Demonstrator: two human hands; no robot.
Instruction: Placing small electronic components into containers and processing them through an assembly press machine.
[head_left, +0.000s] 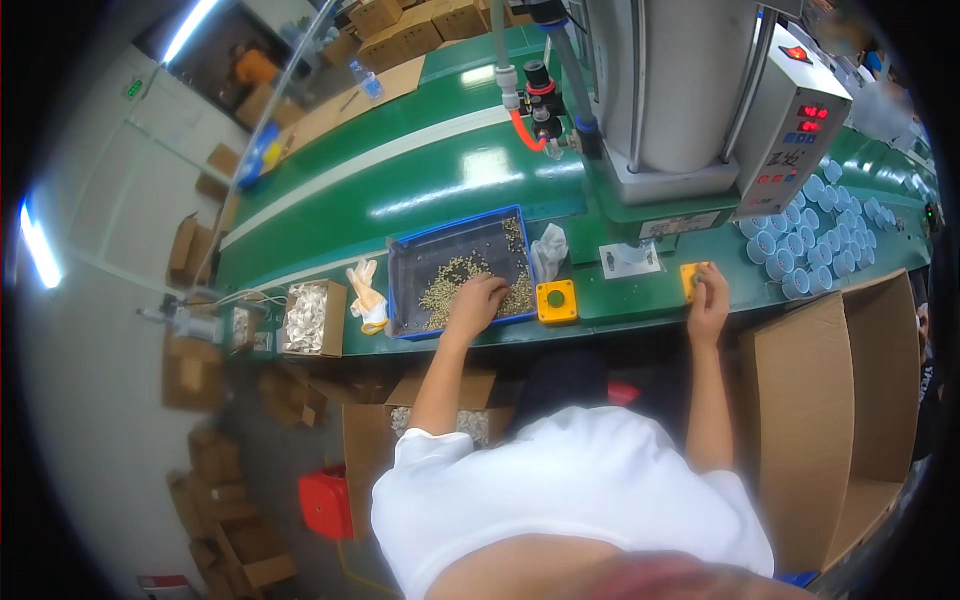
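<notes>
Nearest the camera, the person's white short-sleeved shirt fills the lower middle of the view, and both bare forearms reach away from it to the green workbench. Under the bench edge sits an open cardboard box of pale small parts, with a red plastic stool to its left on the floor. A large open empty cardboard carton stands at the right.

The left hand lies palm down inside a shallow blue plastic tray, its fingers curled loosely into the heap of small brass-coloured metal pieces that covers the tray's floor; whether it has any pinched cannot be told. The right hand rests on a yellow push-button box at the bench's front edge, fingers bent over the button and holding nothing. Between the hands sits a second yellow box with a green round button.

Left of the tray lie pale rubber gloves and a small cardboard box of white parts. Behind the buttons rises a grey pneumatic press with a control panel showing red digits. To its right, many pale blue round caps are spread over the bench. Further back, brown cartons are stacked.
</notes>
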